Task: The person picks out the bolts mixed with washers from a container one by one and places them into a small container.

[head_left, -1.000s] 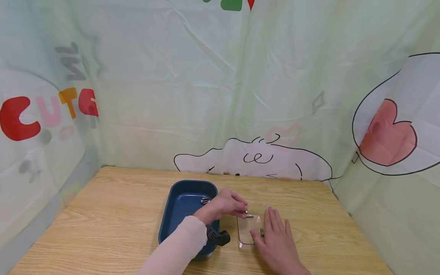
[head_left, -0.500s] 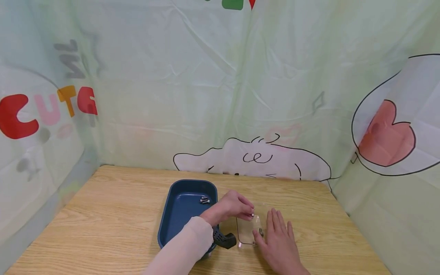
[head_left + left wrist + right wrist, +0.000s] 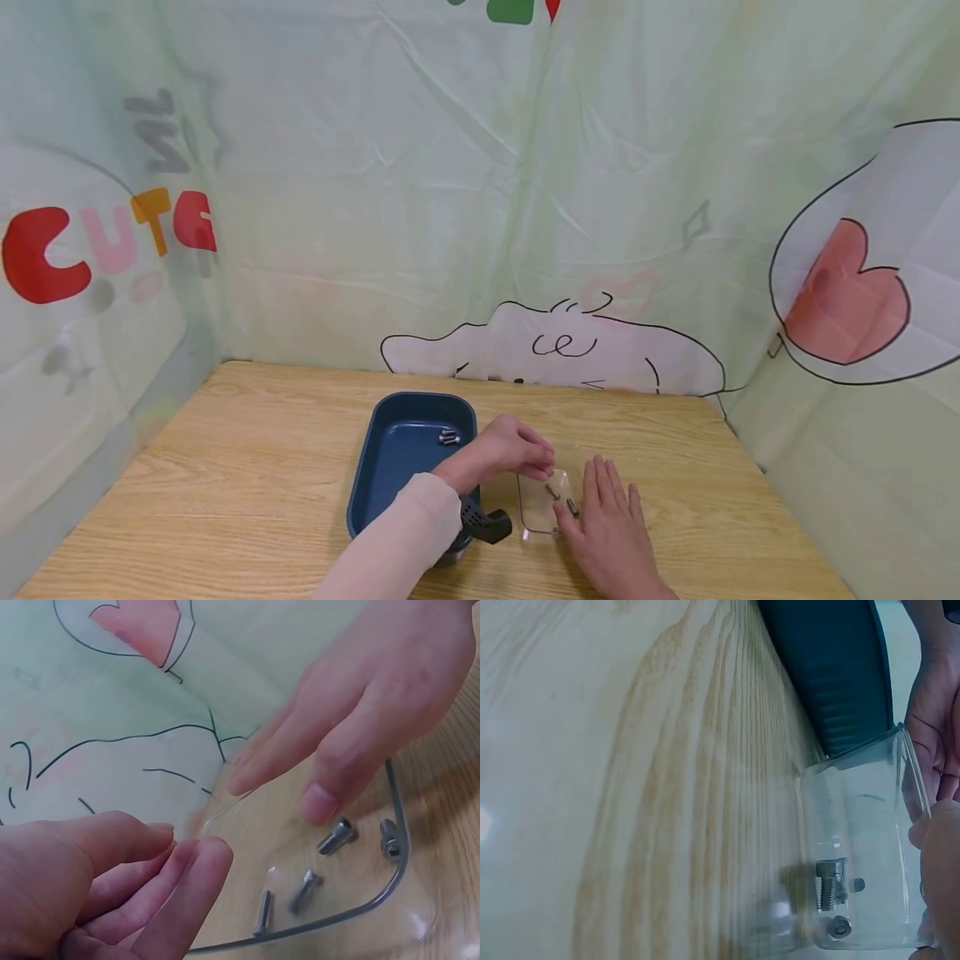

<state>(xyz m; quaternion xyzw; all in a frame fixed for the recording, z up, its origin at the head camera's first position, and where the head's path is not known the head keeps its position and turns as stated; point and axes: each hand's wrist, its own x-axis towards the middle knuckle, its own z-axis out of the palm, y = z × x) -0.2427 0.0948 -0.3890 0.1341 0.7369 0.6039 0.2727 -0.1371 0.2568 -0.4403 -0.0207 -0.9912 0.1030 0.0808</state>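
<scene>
A clear plastic box (image 3: 535, 510) stands on the table with several socket-head screws (image 3: 337, 837) inside. One screw (image 3: 305, 892) appears blurred in the left wrist view, below the left fingertips. My left hand (image 3: 516, 450) hovers over the box's far end, thumb and fingertips close together with nothing visible between them. At the box's right side rests my right hand (image 3: 607, 523), fingers straight and pointing away, thumb reaching over the rim. In the right wrist view the box (image 3: 870, 817) shows screws lying at its bottom.
A deep blue tray (image 3: 358, 475) stands left of the box, under the left forearm, with several more screws (image 3: 448, 437) near its right wall. Behind the wooden table (image 3: 247, 467) hangs a printed curtain (image 3: 360, 208).
The left hand moved slightly right over the box and let go of a screw, which now shows within the box. The right hand has stayed almost still at the box's side.
</scene>
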